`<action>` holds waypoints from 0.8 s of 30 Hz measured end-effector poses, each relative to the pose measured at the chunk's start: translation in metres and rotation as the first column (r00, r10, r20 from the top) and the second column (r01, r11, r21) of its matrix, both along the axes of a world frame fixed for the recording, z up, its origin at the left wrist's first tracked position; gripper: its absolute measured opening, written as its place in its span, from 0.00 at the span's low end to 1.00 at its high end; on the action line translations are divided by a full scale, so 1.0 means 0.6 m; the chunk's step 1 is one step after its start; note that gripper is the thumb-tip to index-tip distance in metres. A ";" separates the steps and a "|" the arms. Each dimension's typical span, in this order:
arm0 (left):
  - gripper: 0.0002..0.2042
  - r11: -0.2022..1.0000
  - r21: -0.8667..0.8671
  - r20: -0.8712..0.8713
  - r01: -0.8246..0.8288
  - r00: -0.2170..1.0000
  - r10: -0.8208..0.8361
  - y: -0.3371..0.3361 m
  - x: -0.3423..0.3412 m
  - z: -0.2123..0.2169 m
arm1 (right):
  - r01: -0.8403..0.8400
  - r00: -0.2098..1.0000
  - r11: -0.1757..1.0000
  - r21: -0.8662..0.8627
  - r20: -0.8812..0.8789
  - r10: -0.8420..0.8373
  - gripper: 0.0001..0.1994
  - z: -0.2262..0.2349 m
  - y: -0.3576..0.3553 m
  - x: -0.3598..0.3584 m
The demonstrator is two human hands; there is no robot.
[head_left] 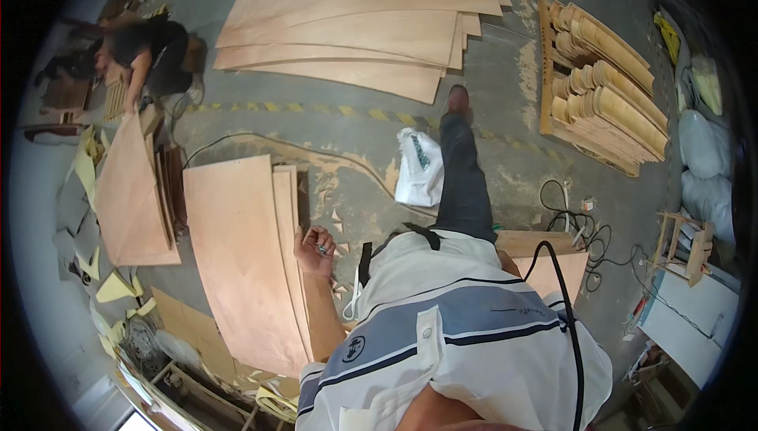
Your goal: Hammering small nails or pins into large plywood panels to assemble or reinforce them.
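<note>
My left hand [317, 249] is held beside the right edge of a stack of thin plywood sheets [237, 253]. Its fingers are curled around something small with a dull glint, too small to name. Whether the hand touches the sheets, I cannot tell. On my right side only a sliver of skin shows past the striped shirt; my right hand itself is out of sight. Another plywood sheet [545, 273] partly shows beyond the shirt on that side. A white sack [419, 169] with dark green contents stands by my forward leg.
Large plywood sheets [355, 36] lie fanned ahead. Curved wooden pieces [604, 91] are stacked at the far right. A co-worker [150, 52] at the left reaches to a tilted plywood sheet [130, 194]. A hose [339, 155] and black cables [568, 214] cross the floor among wood scraps.
</note>
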State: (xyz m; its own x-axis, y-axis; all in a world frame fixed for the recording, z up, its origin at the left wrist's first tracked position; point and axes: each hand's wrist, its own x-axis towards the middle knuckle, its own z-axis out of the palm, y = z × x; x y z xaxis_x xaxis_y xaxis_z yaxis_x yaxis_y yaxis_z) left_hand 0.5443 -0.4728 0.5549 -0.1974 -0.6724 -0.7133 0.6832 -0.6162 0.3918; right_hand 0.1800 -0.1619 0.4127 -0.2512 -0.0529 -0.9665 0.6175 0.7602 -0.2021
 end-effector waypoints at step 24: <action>0.14 -0.051 0.317 0.948 0.947 -0.315 0.049 -0.915 -0.994 -0.160 | 0.548 0.836 0.750 -0.371 0.201 -0.511 0.16 -0.046 -1.108 -0.884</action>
State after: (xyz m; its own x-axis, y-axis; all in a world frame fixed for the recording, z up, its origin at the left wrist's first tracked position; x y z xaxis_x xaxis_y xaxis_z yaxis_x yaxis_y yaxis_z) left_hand -0.0519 -1.0216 0.4586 -0.6202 -0.6870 -0.3787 -0.7736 0.4557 0.4403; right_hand -0.3506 -0.8267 0.3850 -0.2766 -0.3171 -0.9072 0.9246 0.1694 -0.3411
